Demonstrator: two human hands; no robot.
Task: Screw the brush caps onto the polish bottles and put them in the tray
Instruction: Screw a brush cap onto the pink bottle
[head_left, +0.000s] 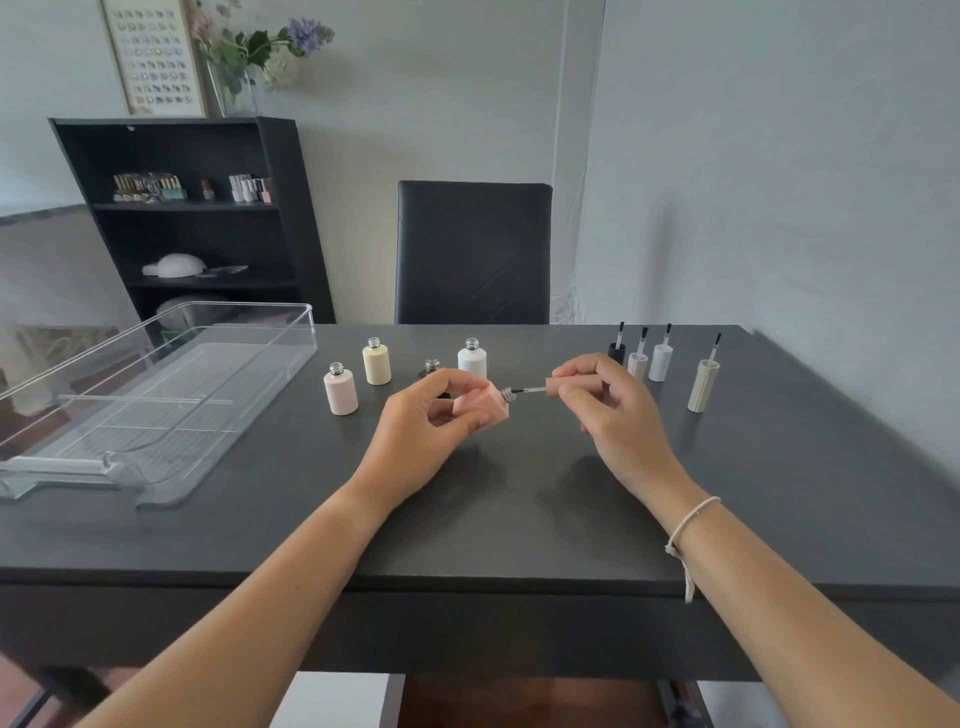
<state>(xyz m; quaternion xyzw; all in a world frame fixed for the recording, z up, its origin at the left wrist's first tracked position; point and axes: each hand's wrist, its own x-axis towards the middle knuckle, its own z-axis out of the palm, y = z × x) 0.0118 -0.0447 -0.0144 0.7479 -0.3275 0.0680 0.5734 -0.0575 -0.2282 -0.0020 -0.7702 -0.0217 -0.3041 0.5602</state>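
Observation:
My left hand (434, 415) holds a peach polish bottle (480, 405) tilted on its side, neck pointing right. My right hand (610, 402) grips a matching peach brush cap (553, 386); its brush tip is at the mouth of the bottle's threaded neck. Uncapped bottles stand behind on the table: pale pink (341, 389), cream (376, 362), white (472, 358), and a black one (431, 366) partly hidden by my left hand. Upside-down caps with brushes up stand at the right: black (616, 349), pink (638, 361), white (661, 358), beige (703, 382). The clear tray (156, 483) sits at the left, holding nothing.
The dark table (467, 519) reaches to a black chair (472, 252) at its far side. A black shelf unit (192, 218) with small bottles stands back left, with a vase of flowers (249, 57) on top. A wall runs close along the right.

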